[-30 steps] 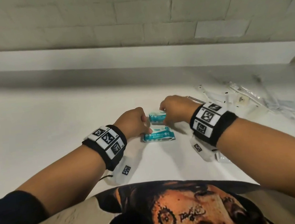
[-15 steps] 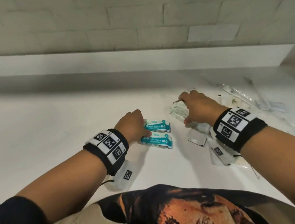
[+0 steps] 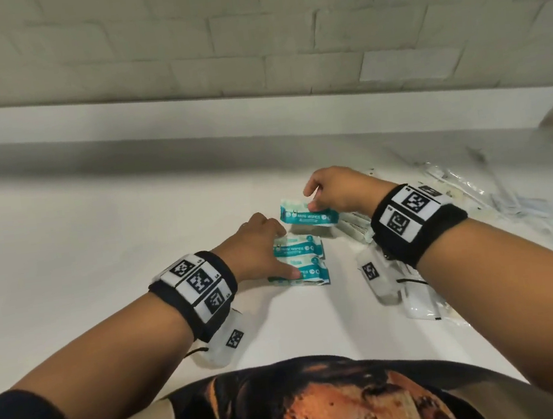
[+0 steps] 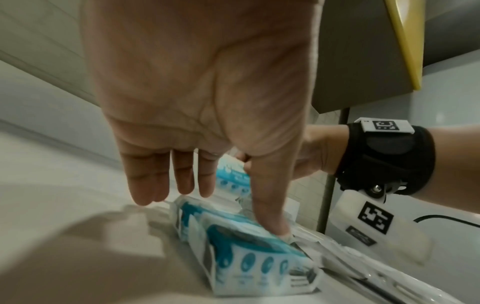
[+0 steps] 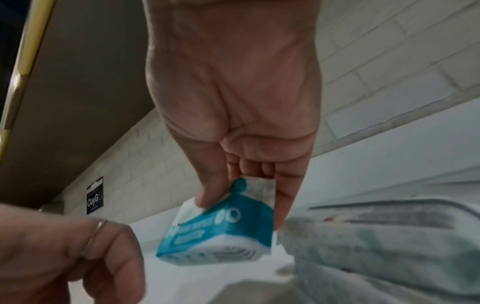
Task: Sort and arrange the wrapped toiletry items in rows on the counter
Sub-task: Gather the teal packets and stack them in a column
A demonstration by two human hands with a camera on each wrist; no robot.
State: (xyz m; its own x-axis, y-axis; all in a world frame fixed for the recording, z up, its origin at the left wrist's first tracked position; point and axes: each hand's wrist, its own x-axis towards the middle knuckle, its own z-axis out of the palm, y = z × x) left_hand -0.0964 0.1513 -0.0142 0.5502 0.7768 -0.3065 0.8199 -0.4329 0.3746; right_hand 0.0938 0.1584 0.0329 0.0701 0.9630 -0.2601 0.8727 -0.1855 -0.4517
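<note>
Two teal-and-white wipes packs lie side by side on the white counter (image 3: 100,250): a far pack (image 3: 301,246) and a near pack (image 3: 310,272). My left hand (image 3: 262,245) rests over their left ends with straight fingers, its thumb pressing the near pack (image 4: 249,257). My right hand (image 3: 338,190) pinches a third wipes pack (image 3: 308,217) by its far edge and holds it just above the counter, beyond the far pack. The right wrist view shows that pack (image 5: 221,230) caught between thumb and fingers.
A loose heap of clear-wrapped toiletry items (image 3: 493,191) spreads over the counter's right side, with more white sachets (image 3: 416,303) under my right wrist. A low white ledge (image 3: 258,121) and a brick wall close off the back. The counter's front edge is at my body.
My right hand had reached right into the heap; it has come back left holding a third wipes pack above the two laid packs. My left hand stays on those two.
</note>
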